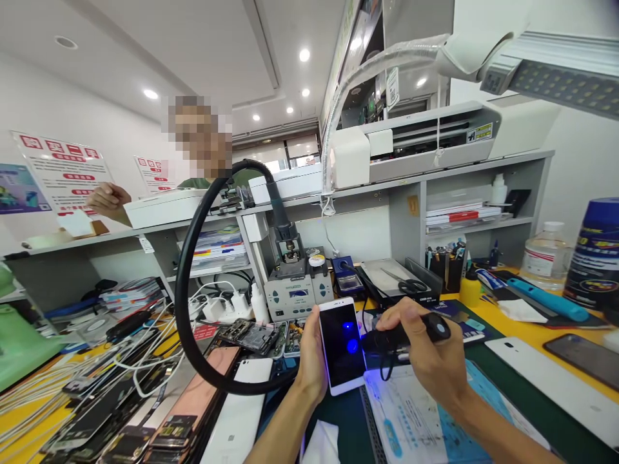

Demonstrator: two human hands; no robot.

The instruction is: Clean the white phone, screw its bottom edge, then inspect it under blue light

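My left hand (313, 357) grips a white-framed smartphone (338, 361) by its left edge and holds it tilted up, its dark screen facing me. In my right hand (432, 361) is a black flashlight (387, 338) with a wrist strap, pointed left at the phone. Blue-violet light spots glow on the screen's right half, and a violet tint falls on the blue-and-white mat (416, 412) below. The flashlight's head is close to the phone's right edge; I cannot tell whether they touch.
A thick black hose (181, 277) loops left of my hands from a soldering station (294, 293). Phones and parts (174, 432) crowd the left bench. Scissors (403, 281), a bottle (545, 254) and a blue can (597, 258) stand rightward. A person (203, 138) is behind the shelf.
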